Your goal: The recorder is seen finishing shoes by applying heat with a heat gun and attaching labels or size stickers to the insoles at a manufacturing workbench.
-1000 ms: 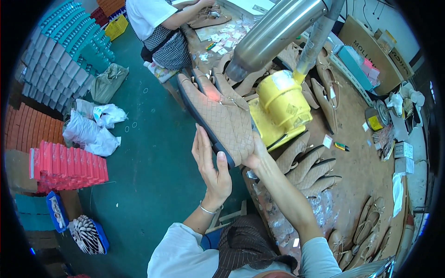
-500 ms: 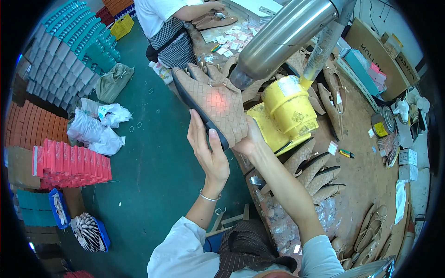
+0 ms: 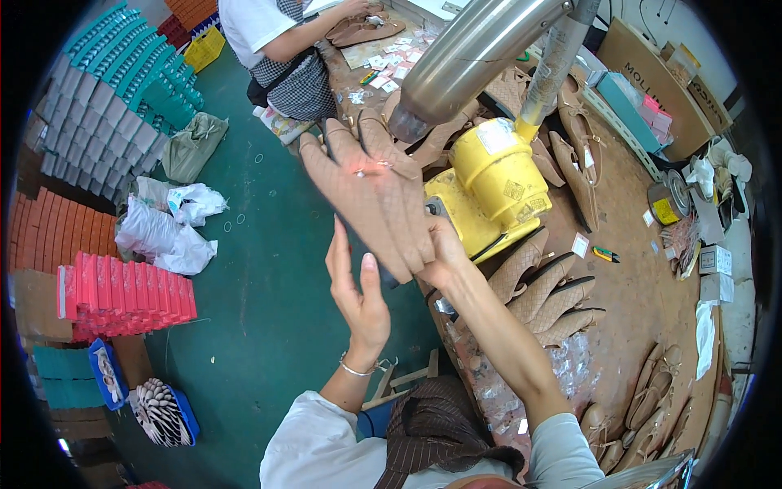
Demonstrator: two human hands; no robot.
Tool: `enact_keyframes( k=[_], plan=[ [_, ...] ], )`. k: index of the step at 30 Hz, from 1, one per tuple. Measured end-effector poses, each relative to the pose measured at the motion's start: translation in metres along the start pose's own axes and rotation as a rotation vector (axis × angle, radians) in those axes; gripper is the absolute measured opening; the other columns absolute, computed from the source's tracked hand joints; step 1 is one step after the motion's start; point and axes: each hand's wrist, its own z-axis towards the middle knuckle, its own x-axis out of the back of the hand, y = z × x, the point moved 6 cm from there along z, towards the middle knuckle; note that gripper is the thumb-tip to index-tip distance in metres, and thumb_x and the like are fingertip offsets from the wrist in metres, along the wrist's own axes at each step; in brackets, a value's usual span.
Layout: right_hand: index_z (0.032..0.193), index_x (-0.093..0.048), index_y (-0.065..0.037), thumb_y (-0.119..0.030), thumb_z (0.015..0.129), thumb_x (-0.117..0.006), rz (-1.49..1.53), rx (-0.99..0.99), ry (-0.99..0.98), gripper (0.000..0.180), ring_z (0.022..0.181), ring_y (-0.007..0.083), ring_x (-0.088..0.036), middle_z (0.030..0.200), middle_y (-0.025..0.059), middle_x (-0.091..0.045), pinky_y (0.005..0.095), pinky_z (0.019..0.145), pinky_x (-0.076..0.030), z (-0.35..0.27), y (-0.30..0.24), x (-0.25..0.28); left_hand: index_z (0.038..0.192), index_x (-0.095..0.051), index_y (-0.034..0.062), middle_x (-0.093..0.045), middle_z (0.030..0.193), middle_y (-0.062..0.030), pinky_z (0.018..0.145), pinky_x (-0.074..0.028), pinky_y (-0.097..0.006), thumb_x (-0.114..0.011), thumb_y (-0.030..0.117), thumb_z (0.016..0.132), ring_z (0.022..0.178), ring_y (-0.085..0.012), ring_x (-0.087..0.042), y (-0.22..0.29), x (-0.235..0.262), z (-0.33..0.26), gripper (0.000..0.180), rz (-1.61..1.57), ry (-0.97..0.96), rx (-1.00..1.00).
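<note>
Head view. My right hand [image 3: 444, 253] was clamped on the heel end of a tan quilted shoe [image 3: 371, 200]. I held it up off the worktop [image 3: 643, 318], toe pointing away from me, close under the mouth of the metal pipe [image 3: 468, 61], probably so its surface faced the outlet. A small red light spot sat on the shoe's upper. My left hand [image 3: 358, 293] was open, fingers spread, just beside the shoe's underside and near its heel; I could not tell whether it touched. The two hands were close but apart.

The yellow machine [image 3: 489, 183] stood at the worktop's near-left edge, just right of the shoe. More tan shoes [image 3: 550, 293] lay in a row beside it, toes together, likely staged within reach.

Containers: a blue tray [image 3: 106, 371] on the floor [image 3: 261, 269] held pale shoes; a second blue tray [image 3: 167, 411] held striped pieces I couldn't identify. Red boxes [image 3: 122, 297] were stacked nearby, shut. White bags [image 3: 163, 228] lay bunched, contents hidden. Another person [image 3: 277, 49] worked at the worktop's far-left end.
</note>
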Motion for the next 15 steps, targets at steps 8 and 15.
enact_keyframes(
  k=[8, 15],
  plan=[
    [0.139, -0.040, 0.004, -0.014, 0.086, -0.065, -1.321, 0.890, 0.157, 0.062, 0.122, 0.0372, -0.051, 0.131, 0.0263, -0.051, 0.0413, 0.101, -0.041, -0.033, -0.002, -0.023, 0.135, -0.045, -0.0062, -0.055, 0.130, -0.0147, 0.103, -0.039, -0.033, -0.057, 0.032, 0.096, 0.119, -0.0210, -0.053, -0.041, -0.008, -0.011, 0.055, -0.428, -0.153, 0.367],
    [0.124, -0.063, -0.002, -0.007, 0.093, -0.058, -1.182, 0.740, -0.072, 0.031, 0.117, 0.0260, -0.058, 0.127, 0.0183, -0.060, 0.0336, 0.094, -0.047, -0.142, 0.002, 0.011, 0.135, -0.047, -0.0001, -0.061, 0.123, -0.0190, 0.083, -0.056, -0.045, -0.043, 0.033, 0.100, 0.110, -0.0315, -0.062, -0.064, -0.022, -0.016, 0.048, -0.936, -0.173, 0.848]
  ],
)
